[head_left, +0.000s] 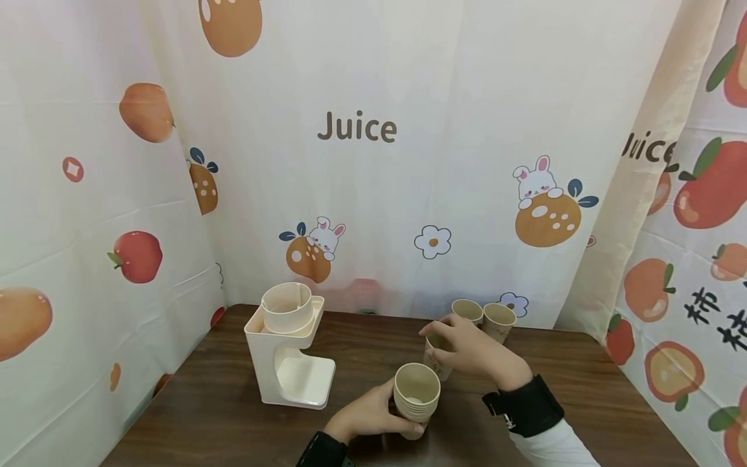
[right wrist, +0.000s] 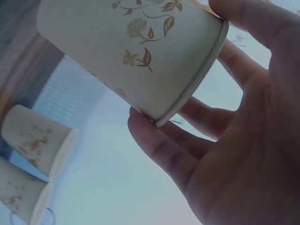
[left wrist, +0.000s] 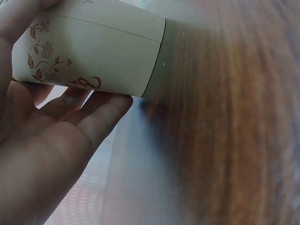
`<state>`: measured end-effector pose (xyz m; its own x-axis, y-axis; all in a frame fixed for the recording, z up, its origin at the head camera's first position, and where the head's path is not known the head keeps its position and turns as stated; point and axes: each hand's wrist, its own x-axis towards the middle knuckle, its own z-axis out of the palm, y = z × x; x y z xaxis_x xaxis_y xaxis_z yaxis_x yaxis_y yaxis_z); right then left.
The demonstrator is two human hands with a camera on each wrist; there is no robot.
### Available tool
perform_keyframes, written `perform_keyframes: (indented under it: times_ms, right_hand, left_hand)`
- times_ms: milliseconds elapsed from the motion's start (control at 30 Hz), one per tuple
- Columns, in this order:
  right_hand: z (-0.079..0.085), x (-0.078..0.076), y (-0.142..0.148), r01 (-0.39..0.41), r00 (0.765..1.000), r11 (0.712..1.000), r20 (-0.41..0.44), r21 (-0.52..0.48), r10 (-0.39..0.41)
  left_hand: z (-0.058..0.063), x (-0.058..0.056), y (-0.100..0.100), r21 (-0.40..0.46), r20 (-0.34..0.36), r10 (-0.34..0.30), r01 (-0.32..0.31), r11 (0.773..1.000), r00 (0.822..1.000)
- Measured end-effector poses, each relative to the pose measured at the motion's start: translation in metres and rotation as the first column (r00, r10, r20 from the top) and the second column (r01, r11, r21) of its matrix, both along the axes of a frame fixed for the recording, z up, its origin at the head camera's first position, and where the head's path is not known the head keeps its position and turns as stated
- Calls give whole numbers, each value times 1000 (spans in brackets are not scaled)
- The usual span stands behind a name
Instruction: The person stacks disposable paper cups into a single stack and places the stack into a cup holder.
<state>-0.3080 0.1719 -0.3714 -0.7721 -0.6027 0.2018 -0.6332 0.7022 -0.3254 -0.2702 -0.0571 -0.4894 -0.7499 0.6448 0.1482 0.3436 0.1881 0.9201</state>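
In the head view my left hand [head_left: 373,414] grips a stack of nested paper cups [head_left: 415,407] from its left side, low over the front of the table. The left wrist view shows the outermost paper cup [left wrist: 93,47], beige with brown floral print, its base close to the wood. Just behind the stack, my right hand [head_left: 469,347] holds a single paper cup [head_left: 436,342] by its rim. From the right wrist that printed cup [right wrist: 136,51] hangs between the thumb and fingertips, its base tilted to the upper left.
Two more paper cups, one [head_left: 467,310] beside the other [head_left: 498,316], stand at the table's back right. At left is a white stand [head_left: 262,363] with a round holder [head_left: 287,318] on top and a flat foot. A printed curtain [head_left: 373,194] hangs behind the table [head_left: 227,402].
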Motion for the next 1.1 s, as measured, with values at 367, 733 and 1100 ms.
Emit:
perform_keyframes:
  times_ms: [367, 733, 1100]
  right_hand:
    - [28, 19, 4, -11, 997, 999, -77, 40, 15]
    - [52, 43, 3, -38, 978, 998, -201, 56, 49]
    - [59, 54, -1, -88, 979, 996, -185, 13, 89]
  left_hand:
    - [0, 0, 0, -15, 4, 10, -10, 1000, 1000]
    - [1, 1, 0, -10, 10, -8, 8, 1000, 1000]
    - [0, -1, -1, -5, 19, -28, 28, 1000, 999]
